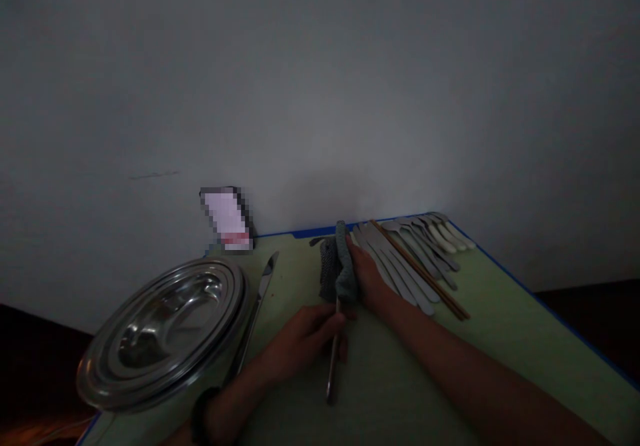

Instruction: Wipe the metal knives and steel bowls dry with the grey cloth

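Note:
My left hand point(310, 336) is closed around the slim metal handle of a piece of cutlery point(332, 373), whose lower end points toward me. The upper end is hidden inside a grey-green cloth point(345, 266), so its kind does not show. My right hand point(366, 274) grips that cloth from the right side, wrapped about the cutlery. Left of my left hand, a table knife point(263, 286) lies on the table, its handle partly behind my wrist. Just beyond my right hand, several flat-handled pieces of cutlery point(400, 269) lie side by side.
Stacked round steel plates point(235, 279) stand on the left of the light green table point(500, 339). A phone point(227, 219) leans on the wall. Wooden chopsticks point(425, 273), spoons point(400, 229) and white-handled cutlery point(450, 236) lie in a row at the right back.

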Motion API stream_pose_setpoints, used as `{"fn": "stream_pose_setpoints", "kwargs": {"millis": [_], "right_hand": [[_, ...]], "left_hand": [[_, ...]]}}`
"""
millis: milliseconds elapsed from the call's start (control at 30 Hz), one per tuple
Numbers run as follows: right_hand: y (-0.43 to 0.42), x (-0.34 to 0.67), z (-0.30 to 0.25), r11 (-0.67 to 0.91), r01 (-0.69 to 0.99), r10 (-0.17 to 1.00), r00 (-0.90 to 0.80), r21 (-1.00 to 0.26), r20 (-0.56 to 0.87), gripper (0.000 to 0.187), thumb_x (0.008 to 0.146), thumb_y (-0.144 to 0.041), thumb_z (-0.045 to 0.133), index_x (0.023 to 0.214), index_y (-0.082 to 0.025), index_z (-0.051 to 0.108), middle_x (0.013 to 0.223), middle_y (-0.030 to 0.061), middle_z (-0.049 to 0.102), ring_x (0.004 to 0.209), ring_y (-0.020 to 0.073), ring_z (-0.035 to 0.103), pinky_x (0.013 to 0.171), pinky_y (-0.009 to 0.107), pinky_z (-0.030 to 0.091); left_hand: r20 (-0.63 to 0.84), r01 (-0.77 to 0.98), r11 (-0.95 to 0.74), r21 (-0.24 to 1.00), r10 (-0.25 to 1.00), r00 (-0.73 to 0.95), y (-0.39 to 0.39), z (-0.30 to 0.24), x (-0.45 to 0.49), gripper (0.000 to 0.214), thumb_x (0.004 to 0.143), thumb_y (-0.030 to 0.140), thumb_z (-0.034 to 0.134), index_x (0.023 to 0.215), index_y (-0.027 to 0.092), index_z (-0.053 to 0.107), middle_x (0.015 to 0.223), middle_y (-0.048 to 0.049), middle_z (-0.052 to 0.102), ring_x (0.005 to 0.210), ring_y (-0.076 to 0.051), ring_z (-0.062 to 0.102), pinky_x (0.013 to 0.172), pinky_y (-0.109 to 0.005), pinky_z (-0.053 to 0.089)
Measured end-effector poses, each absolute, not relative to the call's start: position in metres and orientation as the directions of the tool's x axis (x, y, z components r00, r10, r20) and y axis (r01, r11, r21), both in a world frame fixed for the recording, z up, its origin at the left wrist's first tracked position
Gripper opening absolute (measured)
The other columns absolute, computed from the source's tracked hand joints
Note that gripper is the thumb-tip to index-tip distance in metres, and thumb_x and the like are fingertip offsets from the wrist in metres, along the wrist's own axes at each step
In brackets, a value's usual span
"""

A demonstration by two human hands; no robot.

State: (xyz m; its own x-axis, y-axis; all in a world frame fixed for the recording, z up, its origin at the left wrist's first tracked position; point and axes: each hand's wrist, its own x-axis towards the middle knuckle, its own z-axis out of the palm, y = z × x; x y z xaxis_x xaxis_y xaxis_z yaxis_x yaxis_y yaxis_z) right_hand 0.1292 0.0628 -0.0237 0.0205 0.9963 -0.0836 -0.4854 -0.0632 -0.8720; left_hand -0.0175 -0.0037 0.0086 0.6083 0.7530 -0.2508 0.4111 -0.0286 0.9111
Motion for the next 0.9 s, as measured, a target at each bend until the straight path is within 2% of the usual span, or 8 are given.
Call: {"fn": "stream_pose_setpoints", "kwargs": {"millis": [167, 267, 333, 533, 767, 900], "right_hand": [[0.060, 0.129, -0.023, -0.051, -0.456, 0.996, 0.048, -0.889, -0.082, 0.041, 0.071, -0.057, 0.058, 0.078, -0.017, 0.067, 0.069, 0.0024, 0.068, 0.072, 0.0191, 0.063, 0.063, 0.028, 0.046], [0.061, 0.130, -0.026, -0.038, -0.489, 0.993, 0.079, -0.871, -0.088, 0.033, 0.070, -0.052, 0.062, 0.073, -0.019, 0.066, 0.067, 0.0011, 0.068, 0.071, 0.0187, 0.062, 0.063, 0.027, 0.046], [0.062, 0.130, -0.026, -0.038, -0.506, 0.995, 0.061, -0.862, -0.080, 0.031, 0.069, -0.050, 0.063, 0.073, -0.018, 0.066, 0.068, 0.0015, 0.068, 0.073, 0.0194, 0.062, 0.065, 0.028, 0.046], [0.060, 0.129, -0.019, -0.066, -0.480, 0.997, 0.006, -0.875, -0.079, 0.044, 0.072, -0.056, 0.057, 0.085, -0.016, 0.070, 0.080, 0.0039, 0.071, 0.086, 0.0210, 0.063, 0.077, 0.030, 0.046], [0.056, 0.129, -0.013, -0.003, -0.381, 1.000, -0.015, -0.924, 0.002, 0.047, 0.072, -0.056, 0.059, 0.095, -0.016, 0.069, 0.088, 0.0043, 0.071, 0.088, 0.0205, 0.063, 0.082, 0.032, 0.044], [0.057, 0.129, -0.015, -0.046, -0.398, 0.999, -0.038, -0.916, -0.034, 0.046, 0.071, -0.056, 0.061, 0.091, -0.016, 0.070, 0.085, 0.0044, 0.071, 0.086, 0.0209, 0.063, 0.078, 0.032, 0.046]], "left_hand": [[-0.235, 0.455, -0.075, 0.887, 0.775, 0.587, 0.000, 0.007, -0.016, 0.029, 0.085, 0.042, 0.044, 0.074, 0.017, 0.054, 0.065, 0.0016, 0.054, 0.062, -0.013, 0.050, 0.058, -0.023, 0.039], [-0.233, 0.472, -0.075, 0.878, 0.795, 0.560, 0.001, 0.005, -0.016, 0.028, 0.082, 0.043, 0.048, 0.073, 0.017, 0.052, 0.065, 0.0030, 0.050, 0.059, -0.012, 0.047, 0.055, -0.023, 0.036], [-0.244, 0.493, -0.074, 0.867, 0.800, 0.549, 0.000, 0.005, -0.015, 0.031, 0.084, 0.046, 0.045, 0.072, 0.018, 0.052, 0.064, 0.0031, 0.051, 0.058, -0.012, 0.047, 0.055, -0.023, 0.037], [-0.239, 0.522, -0.067, 0.850, 0.834, 0.497, -0.002, 0.008, -0.013, 0.039, 0.089, 0.048, 0.033, 0.072, 0.018, 0.052, 0.061, 0.0020, 0.055, 0.056, -0.014, 0.052, 0.057, -0.025, 0.040], [-0.259, 0.428, 0.034, 0.903, 0.838, 0.481, -0.003, 0.007, -0.012, 0.035, 0.087, 0.047, 0.038, 0.071, 0.019, 0.051, 0.058, 0.0028, 0.056, 0.052, -0.013, 0.052, 0.053, -0.024, 0.039], [-0.271, 0.301, 0.123, 0.946, 0.810, 0.520, -0.004, 0.006, -0.013, 0.037, 0.087, 0.048, 0.039, 0.075, 0.017, 0.055, 0.060, 0.0007, 0.060, 0.052, -0.013, 0.054, 0.051, -0.024, 0.039]]}}
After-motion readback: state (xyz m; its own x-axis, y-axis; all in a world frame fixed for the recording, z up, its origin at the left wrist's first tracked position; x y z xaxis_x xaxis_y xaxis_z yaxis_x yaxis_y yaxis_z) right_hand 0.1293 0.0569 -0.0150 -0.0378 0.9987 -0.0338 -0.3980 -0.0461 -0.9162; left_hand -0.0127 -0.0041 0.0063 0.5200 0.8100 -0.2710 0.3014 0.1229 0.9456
